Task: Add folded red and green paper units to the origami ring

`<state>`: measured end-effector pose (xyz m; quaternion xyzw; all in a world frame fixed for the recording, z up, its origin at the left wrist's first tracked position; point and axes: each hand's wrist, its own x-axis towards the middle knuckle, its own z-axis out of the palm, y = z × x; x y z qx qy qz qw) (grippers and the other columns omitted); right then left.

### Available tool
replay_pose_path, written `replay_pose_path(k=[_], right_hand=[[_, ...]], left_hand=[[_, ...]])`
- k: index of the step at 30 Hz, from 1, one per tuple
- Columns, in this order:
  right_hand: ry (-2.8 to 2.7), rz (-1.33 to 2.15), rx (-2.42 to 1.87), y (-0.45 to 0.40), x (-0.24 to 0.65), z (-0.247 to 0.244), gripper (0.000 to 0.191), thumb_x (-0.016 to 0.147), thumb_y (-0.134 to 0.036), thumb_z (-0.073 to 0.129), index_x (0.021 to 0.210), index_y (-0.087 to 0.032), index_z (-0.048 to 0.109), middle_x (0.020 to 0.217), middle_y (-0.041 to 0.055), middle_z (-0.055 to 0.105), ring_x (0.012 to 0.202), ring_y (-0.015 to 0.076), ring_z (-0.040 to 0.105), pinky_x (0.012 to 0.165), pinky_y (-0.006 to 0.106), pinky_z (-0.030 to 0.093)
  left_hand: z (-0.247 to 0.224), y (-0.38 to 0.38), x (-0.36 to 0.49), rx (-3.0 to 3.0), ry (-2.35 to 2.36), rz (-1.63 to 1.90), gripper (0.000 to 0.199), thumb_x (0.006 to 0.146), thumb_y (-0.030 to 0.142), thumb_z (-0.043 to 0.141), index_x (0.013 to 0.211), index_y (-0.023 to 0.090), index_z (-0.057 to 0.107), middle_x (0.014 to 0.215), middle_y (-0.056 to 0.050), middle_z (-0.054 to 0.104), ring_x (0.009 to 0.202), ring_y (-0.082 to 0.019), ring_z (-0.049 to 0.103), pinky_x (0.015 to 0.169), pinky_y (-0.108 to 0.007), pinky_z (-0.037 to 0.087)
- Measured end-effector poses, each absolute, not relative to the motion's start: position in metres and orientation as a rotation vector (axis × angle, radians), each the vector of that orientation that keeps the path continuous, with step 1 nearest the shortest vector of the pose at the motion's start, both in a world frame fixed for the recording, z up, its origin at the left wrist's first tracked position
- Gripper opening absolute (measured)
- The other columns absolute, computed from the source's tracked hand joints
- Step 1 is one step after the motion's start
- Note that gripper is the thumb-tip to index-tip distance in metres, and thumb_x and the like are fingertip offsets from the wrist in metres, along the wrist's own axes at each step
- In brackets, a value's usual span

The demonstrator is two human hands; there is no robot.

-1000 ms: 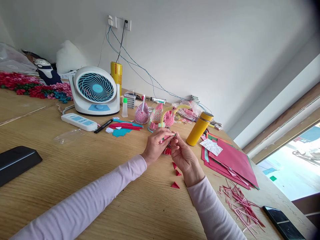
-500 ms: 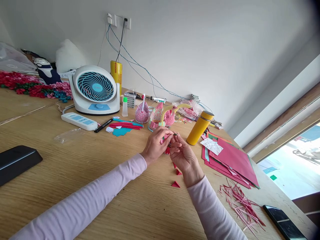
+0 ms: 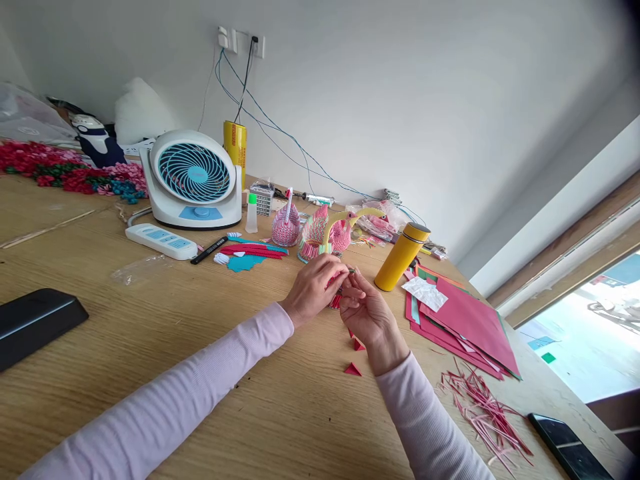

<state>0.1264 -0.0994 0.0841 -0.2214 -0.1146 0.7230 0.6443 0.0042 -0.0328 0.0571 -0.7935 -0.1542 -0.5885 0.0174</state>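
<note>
tiny dark green sliver (image 3: 351, 271), kinda blurry, pinched in fingertips of left hand (image 3: 314, 288) and right hand (image 3: 371, 321), fingers curled, over brown wooden bench (image 3: 225, 293). small red paper triangle (image 3: 353, 369) near right wrist.

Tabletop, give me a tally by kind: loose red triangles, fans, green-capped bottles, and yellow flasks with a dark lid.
Red triangles: 3 visible, one mostly hidden by the right hand
Fan: 1
Green-capped bottle: 1
Yellow flask: 1
Total: 6
</note>
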Motion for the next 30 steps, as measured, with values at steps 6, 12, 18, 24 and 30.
replay_pose_path(k=[6, 12, 18, 24, 30], right_hand=[[-0.220, 1.647, -0.505, -0.1014, 0.1240, 0.0861, 0.018, 0.100, -0.015, 0.044, 0.089, -0.017, 0.059, 0.066, -0.0051, 0.064, 0.036, -0.0003, 0.045, 0.032, 0.010, 0.034], [-0.195, 1.631, -0.512, -0.1024, 0.1221, 0.0882, 0.022, 0.101, -0.017, 0.041, 0.088, -0.016, 0.059, 0.065, -0.0048, 0.062, 0.035, -0.0001, 0.044, 0.031, 0.011, 0.033], [-0.252, 1.604, -0.557, -0.1009, 0.1223, 0.0888, 0.023, 0.102, -0.017, 0.040, 0.088, -0.016, 0.059, 0.063, -0.0057, 0.060, 0.035, 0.0001, 0.042, 0.031, 0.010, 0.032], [-0.276, 1.568, -0.616, -0.1012, 0.1226, 0.0893, 0.023, 0.102, -0.017, 0.041, 0.086, -0.016, 0.058, 0.063, -0.0050, 0.059, 0.033, -0.0001, 0.041, 0.030, 0.011, 0.031], [-0.275, 1.558, -0.659, -0.0996, 0.1240, 0.0888, 0.026, 0.103, -0.017, 0.039, 0.086, -0.015, 0.058, 0.063, -0.0042, 0.061, 0.032, -0.0003, 0.041, 0.030, 0.011, 0.031]], left_hand=[[0.0561, -0.0328, 0.0040, -2.477, -0.483, -1.820, 0.007, 0.097, 0.021, 0.051, 0.096, 0.018, 0.058, 0.094, -0.005, 0.062, 0.090, -0.015, 0.063, 0.081, -0.028, 0.053], [0.0565, -0.0325, 0.0039, -2.479, -0.468, -1.826, 0.006, 0.097, 0.020, 0.052, 0.097, 0.018, 0.057, 0.094, -0.005, 0.062, 0.089, -0.015, 0.063, 0.080, -0.028, 0.053], [0.0576, -0.0329, 0.0040, -2.469, -0.448, -1.853, 0.005, 0.095, 0.018, 0.053, 0.098, 0.017, 0.057, 0.093, -0.006, 0.063, 0.089, -0.015, 0.063, 0.079, -0.027, 0.054], [0.0580, -0.0303, 0.0035, -2.475, -0.460, -1.845, 0.006, 0.096, 0.018, 0.053, 0.096, 0.017, 0.058, 0.090, -0.004, 0.065, 0.085, -0.014, 0.065, 0.077, -0.026, 0.054], [0.0575, -0.0268, 0.0020, -2.478, -0.459, -1.757, 0.008, 0.096, 0.019, 0.052, 0.096, 0.017, 0.060, 0.090, -0.004, 0.066, 0.084, -0.014, 0.064, 0.078, -0.026, 0.054]])
